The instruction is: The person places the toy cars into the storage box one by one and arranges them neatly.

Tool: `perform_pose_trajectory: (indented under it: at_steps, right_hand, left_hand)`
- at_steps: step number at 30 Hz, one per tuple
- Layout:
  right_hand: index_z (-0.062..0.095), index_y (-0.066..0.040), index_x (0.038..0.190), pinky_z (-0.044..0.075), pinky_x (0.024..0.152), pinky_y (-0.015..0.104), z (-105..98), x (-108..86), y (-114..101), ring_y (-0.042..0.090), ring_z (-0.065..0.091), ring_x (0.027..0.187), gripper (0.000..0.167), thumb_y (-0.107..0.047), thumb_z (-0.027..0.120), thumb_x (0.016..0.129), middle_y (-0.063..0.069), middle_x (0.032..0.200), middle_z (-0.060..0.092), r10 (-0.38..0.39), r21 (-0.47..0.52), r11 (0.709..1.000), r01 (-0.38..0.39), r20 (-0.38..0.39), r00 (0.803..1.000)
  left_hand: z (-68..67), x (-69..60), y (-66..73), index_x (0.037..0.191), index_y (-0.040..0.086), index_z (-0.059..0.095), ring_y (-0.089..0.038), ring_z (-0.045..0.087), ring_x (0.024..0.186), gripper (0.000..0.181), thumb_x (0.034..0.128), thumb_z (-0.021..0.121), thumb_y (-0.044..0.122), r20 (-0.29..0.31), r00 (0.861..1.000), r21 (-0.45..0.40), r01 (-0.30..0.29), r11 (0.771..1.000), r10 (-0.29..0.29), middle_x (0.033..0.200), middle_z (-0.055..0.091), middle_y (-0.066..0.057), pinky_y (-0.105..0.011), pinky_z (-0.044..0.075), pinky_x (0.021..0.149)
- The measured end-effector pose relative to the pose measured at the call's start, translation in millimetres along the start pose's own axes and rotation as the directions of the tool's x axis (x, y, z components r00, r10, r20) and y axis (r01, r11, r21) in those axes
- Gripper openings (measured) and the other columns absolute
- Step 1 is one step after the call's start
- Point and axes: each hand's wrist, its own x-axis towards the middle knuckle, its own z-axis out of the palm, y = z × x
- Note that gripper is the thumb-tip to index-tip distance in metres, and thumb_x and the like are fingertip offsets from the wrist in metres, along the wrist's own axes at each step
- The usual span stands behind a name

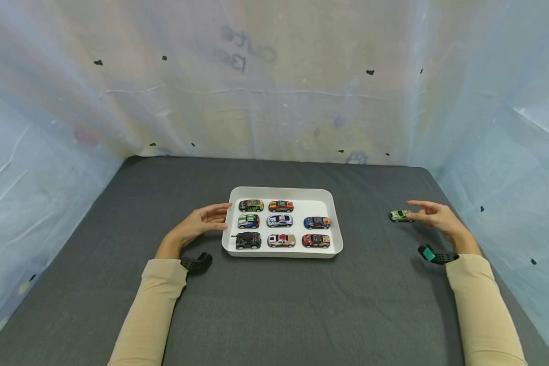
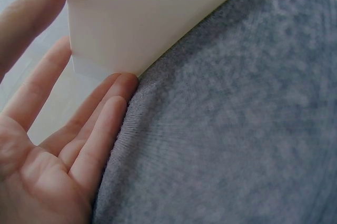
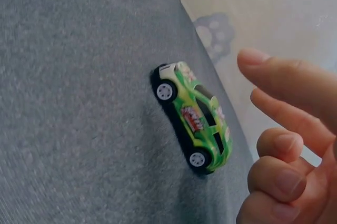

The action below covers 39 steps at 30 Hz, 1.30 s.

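A white tray [image 1: 281, 193] holds several toy cars in three rows: two in the back row, three in each of the others. My left hand [image 1: 201, 221] touches the tray's left side with extended fingers; in the left wrist view the fingertips [image 2: 126, 83] meet the white wall [image 2: 137, 19]. Far to the right, a green toy car [image 3: 192, 116] stands on its wheels on the grey cloth. My right hand [image 1: 432, 216] is beside its right end, and the right wrist view shows a gap between the fingers and the car. The thumb and forefinger reach out while the other fingers bend loosely.
Grey cloth [image 1: 274, 305] covers the table. Among the tray's cars, a black vehicle [image 1: 248, 240] sits at the front left and a red car [image 1: 315, 241] at the front right. Translucent plastic sheeting [image 1: 274, 101] hangs behind the table and along both sides.
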Motion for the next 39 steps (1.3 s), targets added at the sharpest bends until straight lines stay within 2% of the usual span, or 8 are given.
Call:
perform_pose_trajectory:
  at_steps: [6,13,16,19,22,27,39]
  right_hand:
    - [0.055,-0.037,0.116,0.039,0.056,0.027,-2,-0.6,5,0.005,0.037,0.052,0.029,-0.022,0.066,0.093,-0.016,0.059,0.043,0.032,-0.016,0.999,-0.032,0.011,0.999]
    - [0.058,-0.034,0.117,0.036,0.052,0.029,-4,4.2,16,0.006,0.036,0.051,0.032,-0.016,0.067,0.091,-0.016,0.060,0.045,0.034,0.001,0.999,-0.034,0.026,0.999]
    - [0.056,-0.020,0.127,0.037,0.053,0.027,-3,7.8,18,0.005,0.037,0.052,0.037,-0.020,0.067,0.091,-0.016,0.060,0.044,0.054,-0.045,0.998,-0.052,0.034,0.998]
    - [0.049,-0.004,0.136,0.039,0.054,0.025,-1,10.2,18,0.004,0.038,0.053,0.053,-0.024,0.068,0.091,-0.016,0.060,0.042,0.078,-0.088,0.993,-0.073,0.047,0.996]
    - [0.044,0.004,0.140,0.039,0.055,0.025,0,11.1,17,0.004,0.040,0.055,0.062,-0.026,0.067,0.091,-0.016,0.060,0.044,0.097,-0.103,0.991,-0.091,0.055,0.994]
    - [0.042,0.006,0.141,0.040,0.055,0.025,2,12.1,15,0.003,0.039,0.055,0.064,-0.028,0.066,0.092,-0.016,0.061,0.045,0.110,-0.111,0.989,-0.102,0.065,0.992]
    - [0.046,0.008,0.138,0.037,0.054,0.024,5,13.2,12,0.001,0.036,0.053,0.062,-0.027,0.067,0.092,-0.017,0.057,0.040,0.114,-0.132,0.986,-0.104,0.072,0.991]
  left_hand:
    - [0.3,-0.5,0.4,0.150,0.013,0.035,-0.035,0.038,0.142,0.076,0.0848,0.074,0.019,-0.009,1.000,0.004,0.004,1.000,-0.004,0.154,0.037,-0.017,-0.025,0.051,0.104]
    - [-0.2,-0.2,-0.6,0.150,0.014,0.035,-0.034,0.038,0.142,0.077,0.0844,0.075,0.019,-0.008,1.000,0.000,0.004,1.000,-0.004,0.155,0.037,-0.016,-0.026,0.050,0.105]
    - [0.1,-0.4,-0.3,0.150,0.014,0.035,-0.035,0.038,0.142,0.077,0.0843,0.075,0.020,-0.011,1.000,-0.001,0.003,1.000,-0.003,0.155,0.037,-0.017,-0.026,0.050,0.105]
    - [0.9,-0.5,0.0,0.150,0.013,0.035,-0.035,0.038,0.142,0.077,0.0843,0.075,0.020,-0.016,1.000,0.002,0.006,1.000,-0.006,0.154,0.037,-0.017,-0.029,0.050,0.106]
    - [1.6,-0.4,0.3,0.150,0.014,0.035,-0.035,0.038,0.142,0.077,0.0844,0.075,0.020,-0.021,1.000,0.009,0.011,1.000,-0.011,0.154,0.037,-0.017,-0.033,0.049,0.107]
    - [1.4,0.1,0.0,0.150,0.014,0.036,-0.035,0.039,0.142,0.076,0.0848,0.074,0.020,-0.021,1.000,0.010,0.014,1.000,-0.013,0.154,0.037,-0.016,-0.035,0.049,0.108]
    - [1.0,0.6,0.0,0.149,0.013,0.036,-0.035,0.039,0.141,0.076,0.0843,0.075,0.020,-0.018,1.000,0.001,0.007,1.000,-0.007,0.154,0.038,-0.017,-0.029,0.050,0.105]
